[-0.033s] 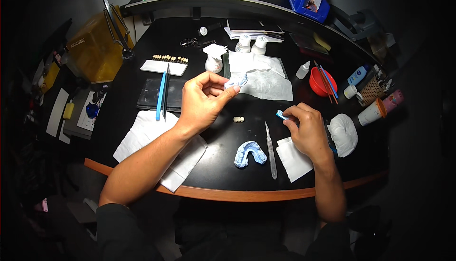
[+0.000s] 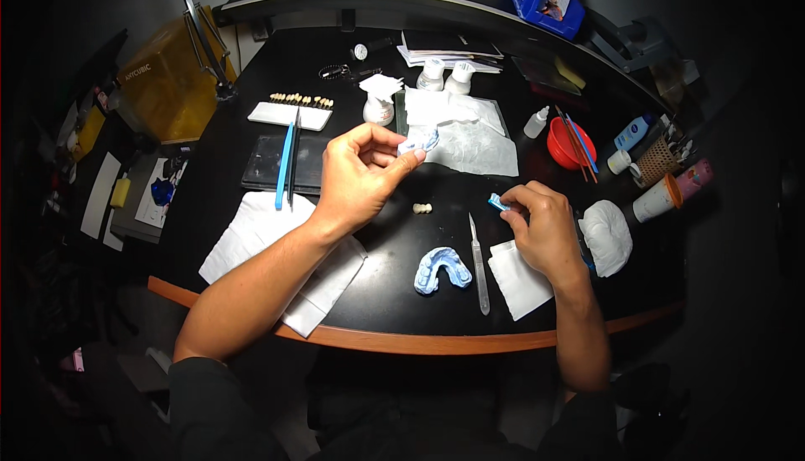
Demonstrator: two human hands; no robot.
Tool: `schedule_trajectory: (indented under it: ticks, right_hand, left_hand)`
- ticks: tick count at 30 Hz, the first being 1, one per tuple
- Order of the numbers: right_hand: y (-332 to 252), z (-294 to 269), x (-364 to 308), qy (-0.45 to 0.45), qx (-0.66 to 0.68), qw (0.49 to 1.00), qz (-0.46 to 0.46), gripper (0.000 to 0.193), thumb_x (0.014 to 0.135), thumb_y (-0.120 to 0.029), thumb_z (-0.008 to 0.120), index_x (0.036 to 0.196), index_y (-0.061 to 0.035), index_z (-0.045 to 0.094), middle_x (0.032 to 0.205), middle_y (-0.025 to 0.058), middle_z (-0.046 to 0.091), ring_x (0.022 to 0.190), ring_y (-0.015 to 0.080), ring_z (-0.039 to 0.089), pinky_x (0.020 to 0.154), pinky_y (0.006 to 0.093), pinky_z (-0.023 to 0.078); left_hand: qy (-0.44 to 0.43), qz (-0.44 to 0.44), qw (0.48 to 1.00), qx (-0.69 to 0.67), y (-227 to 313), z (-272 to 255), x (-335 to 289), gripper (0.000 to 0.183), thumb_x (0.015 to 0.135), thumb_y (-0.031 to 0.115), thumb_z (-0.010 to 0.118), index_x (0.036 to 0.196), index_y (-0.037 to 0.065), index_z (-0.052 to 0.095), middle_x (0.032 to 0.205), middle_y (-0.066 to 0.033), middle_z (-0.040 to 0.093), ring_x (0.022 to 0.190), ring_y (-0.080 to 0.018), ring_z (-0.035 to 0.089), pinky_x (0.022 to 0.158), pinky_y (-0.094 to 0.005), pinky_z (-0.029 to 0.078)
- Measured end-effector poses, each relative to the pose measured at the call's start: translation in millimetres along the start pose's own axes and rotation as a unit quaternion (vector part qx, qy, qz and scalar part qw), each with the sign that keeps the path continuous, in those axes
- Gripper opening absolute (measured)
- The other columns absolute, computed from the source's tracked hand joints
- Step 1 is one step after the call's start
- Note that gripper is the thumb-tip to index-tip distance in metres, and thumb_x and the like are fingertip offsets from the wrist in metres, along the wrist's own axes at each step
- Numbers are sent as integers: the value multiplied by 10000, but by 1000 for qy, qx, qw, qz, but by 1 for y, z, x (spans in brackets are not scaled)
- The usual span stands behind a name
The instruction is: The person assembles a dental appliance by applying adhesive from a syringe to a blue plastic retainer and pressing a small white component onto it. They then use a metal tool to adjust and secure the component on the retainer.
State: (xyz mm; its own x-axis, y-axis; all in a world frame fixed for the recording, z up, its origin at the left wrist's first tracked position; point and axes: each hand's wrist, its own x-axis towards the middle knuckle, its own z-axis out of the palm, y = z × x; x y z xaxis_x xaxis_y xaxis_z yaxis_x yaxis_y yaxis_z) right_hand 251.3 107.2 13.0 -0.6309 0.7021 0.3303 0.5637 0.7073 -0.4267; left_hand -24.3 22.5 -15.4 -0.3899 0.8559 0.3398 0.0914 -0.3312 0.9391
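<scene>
My left hand (image 2: 365, 176) pinches a small pale-blue and white moulded piece (image 2: 428, 140) between thumb and fingers, above the desk. My right hand (image 2: 541, 222) is closed round a blue brush, like a toothbrush, whose white-tipped head (image 2: 496, 201) pokes out past the fingers; most of its handle is hidden. Between the hands lies a short cream-coloured row of teeth, like a dental bridge (image 2: 422, 208). Closer to me sit a horseshoe-shaped blue-and-white dental mould (image 2: 442, 270) and a scalpel (image 2: 479, 264) with a metal handle.
White cloths (image 2: 251, 234) lie under my left forearm, with blue tweezers (image 2: 285, 167) beyond. A folded tissue (image 2: 520, 281) and a white wad (image 2: 606, 239) flank my right wrist. A tooth shade guide (image 2: 289, 115), white bottles (image 2: 431, 75) and a red bowl (image 2: 563, 144) stand farther back.
</scene>
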Motion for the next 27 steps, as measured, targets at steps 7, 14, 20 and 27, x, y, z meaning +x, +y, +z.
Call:
schedule_trajectory:
  ticks: [7,14,20,27]
  right_hand:
    - [-3,0,0,8,-11,1000,-13,162,843,15,817,999,14,776,875,139,714,782,261,731,699,369,554]
    - [-20,2,3,55,109,990,-68,145,849,28,792,990,-6,783,896,128,709,806,268,736,734,369,571]
    - [-19,6,-1,-67,126,977,-159,132,820,58,781,936,-6,780,893,101,687,851,270,705,749,372,576]
    - [-21,-2,0,-98,142,971,-166,152,799,78,742,921,-4,776,889,97,683,850,270,706,752,375,586]
  left_hand:
    - [-41,-5,998,41,7,3,-3,217,907,68,876,1028,-7,712,929,-65,773,800,-65,709,719,-204,546]
    - [-90,27,984,148,18,8,-13,255,852,180,927,962,16,765,784,-37,740,678,-56,663,612,-231,516]
    - [-54,120,945,298,7,3,-8,195,853,117,869,910,-13,735,805,-104,779,683,-111,718,583,-272,555]
    - [-66,152,920,356,9,1,-10,235,812,103,875,855,-28,685,793,-134,716,635,-184,697,553,-302,540]
